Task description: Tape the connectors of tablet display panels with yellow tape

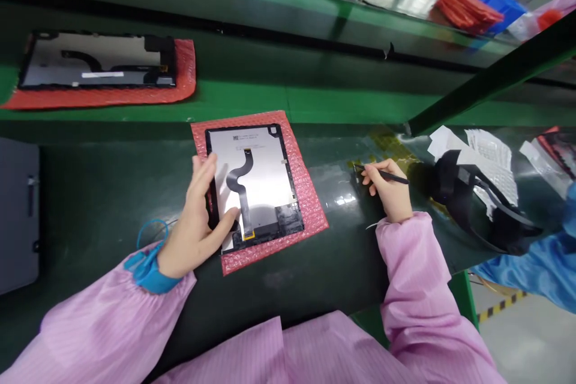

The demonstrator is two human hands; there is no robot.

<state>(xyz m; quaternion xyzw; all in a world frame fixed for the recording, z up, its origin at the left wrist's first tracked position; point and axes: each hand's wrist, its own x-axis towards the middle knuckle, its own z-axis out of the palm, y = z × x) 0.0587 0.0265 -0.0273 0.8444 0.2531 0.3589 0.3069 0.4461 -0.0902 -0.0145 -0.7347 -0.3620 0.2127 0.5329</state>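
A tablet screen panel [270, 174] lies back side up on a pink bubble-wrap sheet [312, 210]. A dark wavy flex cable [234, 182] runs down its silver back. My left hand [198, 222] rests along the panel's left edge, fingers apart, with the thumb on its lower left part. A blue wrist strap [155, 267] circles that wrist. Right of the panel, my right hand [389, 189] pinches black tweezers [395, 177]. The tips meet the table beside small yellow tape pieces [355, 164]; whether they grip one is too small to tell.
A second panel [121, 60] lies on red bubble wrap [185, 72] on the green ledge. Black and white scraps [468, 192] pile at the right, near a green post [486, 81]. A grey case [18, 210] stands left. Another person's blue sleeve [535, 264] shows at the right.
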